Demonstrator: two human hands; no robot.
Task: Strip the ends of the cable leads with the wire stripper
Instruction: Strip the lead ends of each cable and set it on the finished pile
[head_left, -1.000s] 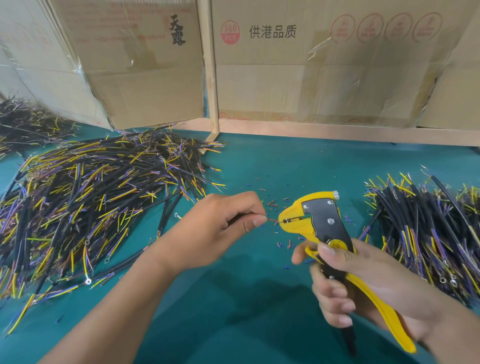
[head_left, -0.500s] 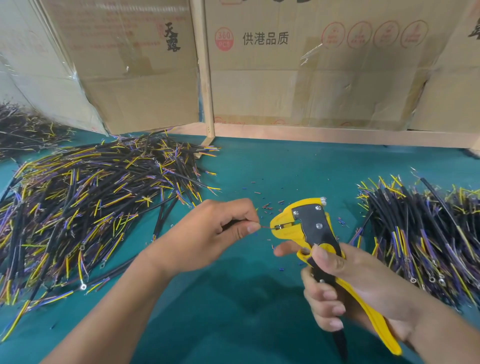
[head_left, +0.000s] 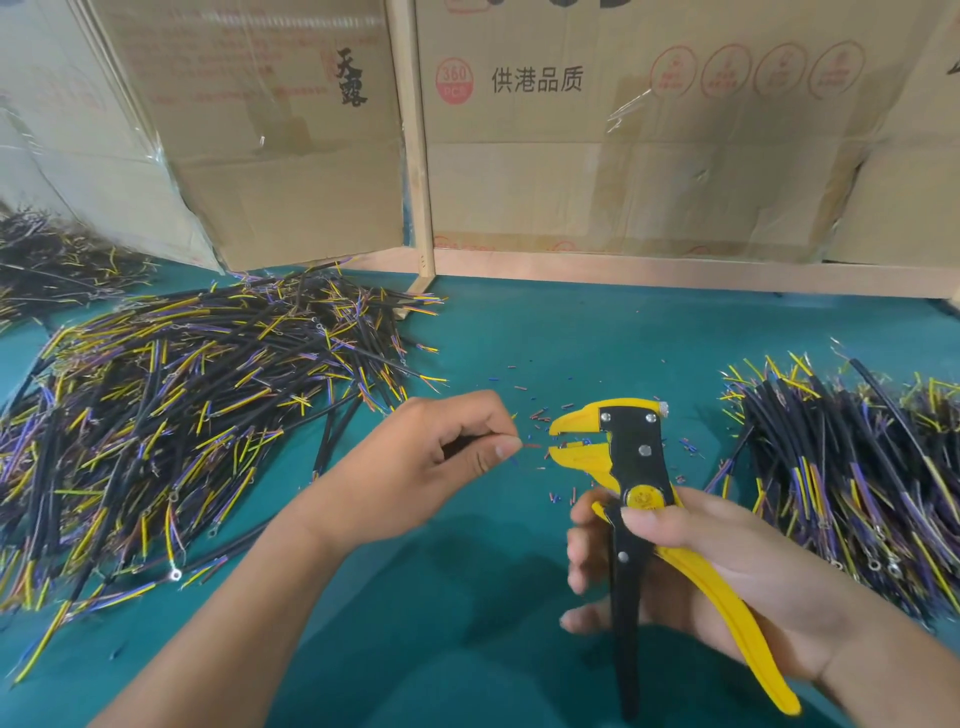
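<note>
Pinching lead (head_left: 530, 446), left hand (head_left: 441, 452), stripper (head_left: 623, 467) gripped

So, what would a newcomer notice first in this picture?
The yellow stripper in the right hand, mid-table, jaws at a thin lead pinched by the left hand. Big cable piles lie left and right on the teal table.

Printed marks on the cardboard boxes

The right cardboard box (head_left: 649, 171) carries black "供港品质"; just left of that text sits a red circle reading "360 PCS". The left cardboard box (head_left: 249, 156), beyond the wooden post (head_left: 413, 156), shows black "天露".
</note>
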